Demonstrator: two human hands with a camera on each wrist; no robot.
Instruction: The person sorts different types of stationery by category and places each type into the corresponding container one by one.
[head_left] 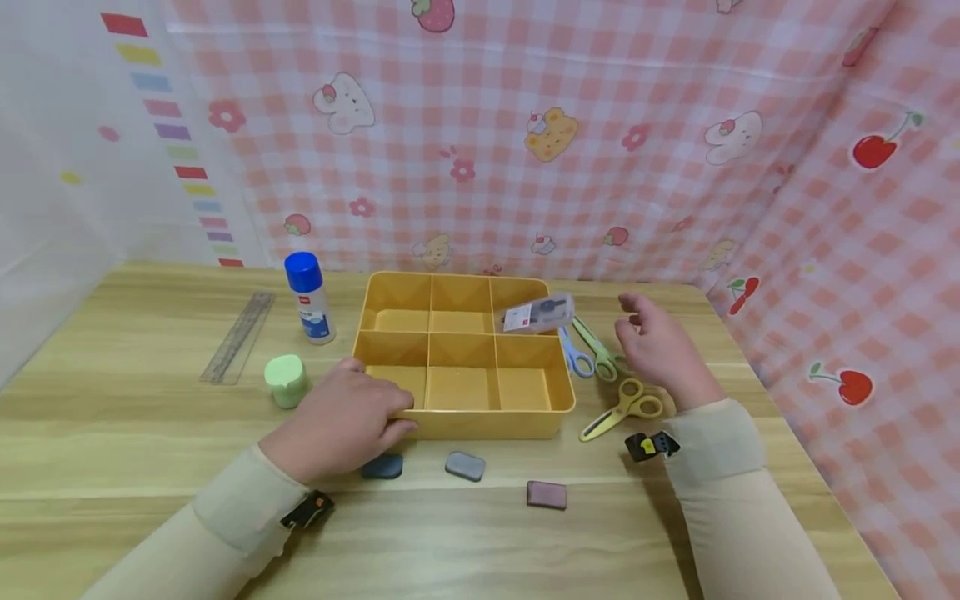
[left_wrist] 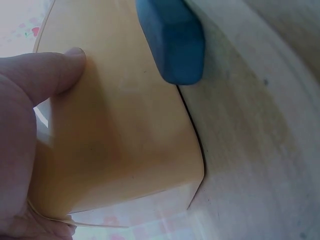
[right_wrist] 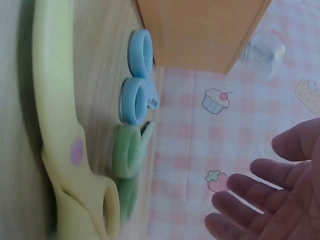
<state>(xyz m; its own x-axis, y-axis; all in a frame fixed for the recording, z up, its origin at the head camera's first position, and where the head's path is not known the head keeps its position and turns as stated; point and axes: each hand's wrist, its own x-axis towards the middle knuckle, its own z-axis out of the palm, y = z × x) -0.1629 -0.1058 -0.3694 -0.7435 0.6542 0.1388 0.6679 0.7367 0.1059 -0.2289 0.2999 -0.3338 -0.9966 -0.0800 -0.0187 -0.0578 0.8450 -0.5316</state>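
Note:
A yellow six-compartment storage box (head_left: 480, 425) sits mid-table. My left hand (head_left: 341, 417) grips its front left corner, the thumb (left_wrist: 65, 72) against the outer wall and the other fingers over the rim. A clear plastic case (head_left: 551, 313) with dark contents lies tilted across the rim of the back right compartment. To the right of the box my right hand (head_left: 663, 350) is held with fingers spread, holding nothing. Near it lie yellow scissors (head_left: 622, 408), green scissors (head_left: 600, 354) and blue scissors (head_left: 577, 358), whose blades are partly hidden.
Left of the box stand a glue bottle (head_left: 311, 308) with a blue cap and a light green lidded item (head_left: 287, 379). A clear ruler (head_left: 238, 337) lies farther left. In front are a dark blue block (head_left: 384, 467), a grey block (head_left: 466, 466) and a purple block (head_left: 547, 495).

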